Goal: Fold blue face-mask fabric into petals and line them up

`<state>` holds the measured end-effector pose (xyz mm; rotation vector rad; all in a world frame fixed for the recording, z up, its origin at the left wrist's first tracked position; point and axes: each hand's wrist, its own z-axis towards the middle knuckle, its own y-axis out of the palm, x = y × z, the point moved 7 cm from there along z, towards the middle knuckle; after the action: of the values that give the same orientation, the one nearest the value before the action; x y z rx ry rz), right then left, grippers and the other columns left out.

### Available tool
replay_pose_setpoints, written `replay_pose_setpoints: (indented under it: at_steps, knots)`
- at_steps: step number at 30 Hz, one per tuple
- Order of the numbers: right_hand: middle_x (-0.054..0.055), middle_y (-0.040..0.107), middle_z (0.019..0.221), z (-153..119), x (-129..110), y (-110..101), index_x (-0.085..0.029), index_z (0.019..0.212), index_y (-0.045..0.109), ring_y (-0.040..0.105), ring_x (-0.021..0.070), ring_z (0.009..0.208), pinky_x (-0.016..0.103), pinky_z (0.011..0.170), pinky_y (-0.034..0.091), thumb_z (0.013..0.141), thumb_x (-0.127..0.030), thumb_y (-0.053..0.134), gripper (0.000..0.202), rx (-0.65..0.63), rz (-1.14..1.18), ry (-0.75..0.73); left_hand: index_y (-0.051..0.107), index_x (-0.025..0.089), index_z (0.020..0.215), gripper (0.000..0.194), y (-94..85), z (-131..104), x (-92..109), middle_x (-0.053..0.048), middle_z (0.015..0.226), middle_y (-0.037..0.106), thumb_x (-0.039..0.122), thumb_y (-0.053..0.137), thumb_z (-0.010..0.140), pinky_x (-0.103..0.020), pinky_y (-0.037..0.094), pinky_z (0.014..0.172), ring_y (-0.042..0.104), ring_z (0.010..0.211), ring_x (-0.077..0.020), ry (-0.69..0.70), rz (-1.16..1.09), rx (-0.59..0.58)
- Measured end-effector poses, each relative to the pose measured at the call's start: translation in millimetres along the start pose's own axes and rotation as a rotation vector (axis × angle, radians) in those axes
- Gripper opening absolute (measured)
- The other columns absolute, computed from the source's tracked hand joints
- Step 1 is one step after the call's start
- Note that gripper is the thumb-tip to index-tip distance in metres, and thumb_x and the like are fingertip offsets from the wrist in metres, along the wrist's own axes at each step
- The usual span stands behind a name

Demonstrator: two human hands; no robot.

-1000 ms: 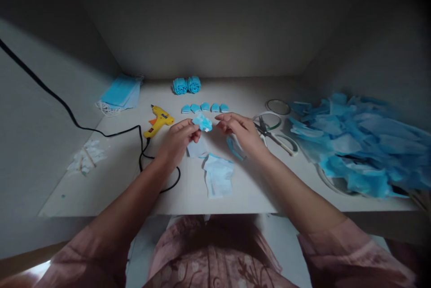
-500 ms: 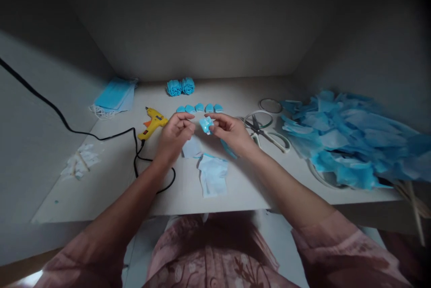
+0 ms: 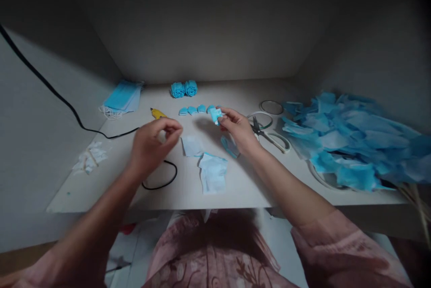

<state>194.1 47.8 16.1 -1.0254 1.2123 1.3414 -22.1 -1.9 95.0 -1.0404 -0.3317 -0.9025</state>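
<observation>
My right hand point(image 3: 237, 128) pinches a small folded piece of light-blue fabric point(image 3: 216, 115) between thumb and fingers, raised over the table. My left hand point(image 3: 155, 142) hovers over the yellow glue gun point(image 3: 157, 113), its fingers loosely curled, with nothing visible in them. Only the gun's nozzle end shows; the hand covers the rest. Beyond my right hand lies a row of small folded blue petals point(image 3: 192, 110), the right end partly hidden. A pale fabric square point(image 3: 191, 146) and a larger pale-blue fabric stack point(image 3: 213, 173) lie between my forearms. Another blue-edged piece point(image 3: 230, 146) lies below my right hand.
Two blue fabric roses point(image 3: 184, 89) stand at the back. Blue face masks point(image 3: 123, 96) lie at back left, white scraps point(image 3: 89, 157) at left. Scissors point(image 3: 269, 135) and a tape roll point(image 3: 271, 107) are right, beside a heap of blue fabric point(image 3: 357, 137). A black cord point(image 3: 72, 110) crosses the left.
My left hand has moved away from the fabric piece, left over the glue gun. My right hand has shifted slightly right with the piece. The camera view has tilted a little.
</observation>
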Motion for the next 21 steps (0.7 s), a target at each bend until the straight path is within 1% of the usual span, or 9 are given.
replay_pose_setpoints:
  at_steps: [2,4,7,10,12,14,16,18,21]
  knots:
    - [-0.005,0.049,0.067,-0.8,-0.5,2.6,-0.019,0.107,0.067,0.046,0.0103,0.061,0.025,0.061,0.041,0.071,-0.030,0.065,0.038,-0.011,-0.011,-0.005,0.068,0.021,0.079,0.005,-17.1,-3.2,-11.9,0.000,0.074,0.068,0.023,0.063,0.078,-0.025,0.042,0.066,0.059,0.067,-0.0152,-0.056,0.022,0.051]
    - [-0.005,0.048,0.066,-3.5,-1.8,8.6,-0.018,0.107,0.067,0.044,0.0103,0.060,0.025,0.060,0.039,0.072,-0.031,0.064,0.038,-0.031,-0.046,-0.039,0.069,0.022,0.080,0.007,-14.8,-6.9,-16.9,-0.001,0.075,0.069,0.025,0.063,0.079,-0.025,0.042,0.065,0.059,0.068,-0.0159,-0.057,0.020,0.018]
    - [-0.005,0.047,0.066,-8.7,-3.7,19.9,-0.018,0.108,0.066,0.043,0.0102,0.060,0.025,0.060,0.037,0.074,-0.031,0.063,0.037,-0.086,-0.103,-0.110,0.070,0.024,0.096,0.018,15.6,-10.9,-6.6,0.000,0.072,0.067,0.027,0.066,0.079,-0.027,0.040,0.069,0.057,0.065,-0.0157,0.065,0.082,-0.105]
    - [-0.006,0.047,0.067,-11.8,-3.2,26.0,-0.017,0.109,0.065,0.044,0.0101,0.061,0.025,0.061,0.036,0.075,-0.031,0.062,0.037,-0.122,-0.149,-0.148,0.066,0.025,0.108,0.030,48.8,-7.4,7.9,0.001,0.070,0.064,0.027,0.069,0.078,-0.028,0.038,0.072,0.057,0.066,-0.0163,0.172,0.172,-0.147]
    - [-0.006,0.047,0.067,-12.0,-2.3,26.6,-0.017,0.109,0.065,0.044,0.0102,0.061,0.026,0.062,0.037,0.076,-0.031,0.061,0.037,-0.125,-0.164,-0.154,0.067,0.024,0.103,0.023,63.0,-0.5,13.9,0.002,0.068,0.063,0.024,0.066,0.080,-0.029,0.038,0.073,0.058,0.069,-0.0172,0.199,0.198,-0.133]
    - [-0.006,0.047,0.066,-11.2,-2.8,26.3,-0.017,0.110,0.065,0.045,0.0103,0.062,0.026,0.063,0.038,0.075,-0.030,0.061,0.037,-0.125,-0.170,-0.162,0.068,0.023,0.089,0.010,69.9,6.3,17.8,0.000,0.070,0.064,0.020,0.061,0.082,-0.030,0.038,0.076,0.058,0.071,-0.0175,0.217,0.189,-0.123]
    - [-0.006,0.048,0.065,-9.1,-4.3,24.7,-0.017,0.109,0.066,0.045,0.0100,0.061,0.025,0.063,0.038,0.074,-0.029,0.062,0.037,-0.117,-0.156,-0.158,0.066,0.021,0.078,0.009,68.7,10.3,18.4,0.000,0.071,0.066,0.018,0.059,0.082,-0.030,0.039,0.074,0.058,0.070,-0.0169,0.203,0.137,-0.126]
    - [-0.006,0.048,0.064,-5.0,-5.7,20.5,-0.017,0.107,0.067,0.045,0.0097,0.060,0.025,0.062,0.039,0.072,-0.030,0.064,0.037,-0.089,-0.119,-0.126,0.066,0.021,0.076,0.009,59.8,9.6,14.7,0.000,0.071,0.067,0.020,0.059,0.082,-0.028,0.040,0.069,0.058,0.067,-0.0158,0.153,0.059,-0.149]
    - [-0.004,0.054,0.068,2.5,-4.9,10.4,-0.018,0.104,0.068,0.047,0.0099,0.061,0.024,0.061,0.043,0.070,-0.032,0.065,0.037,-0.038,-0.049,-0.016,0.068,0.022,0.078,0.009,30.8,-1.0,-1.9,0.000,0.074,0.070,0.027,0.061,0.081,-0.025,0.042,0.067,0.061,0.070,-0.0159,0.037,-0.002,-0.169]
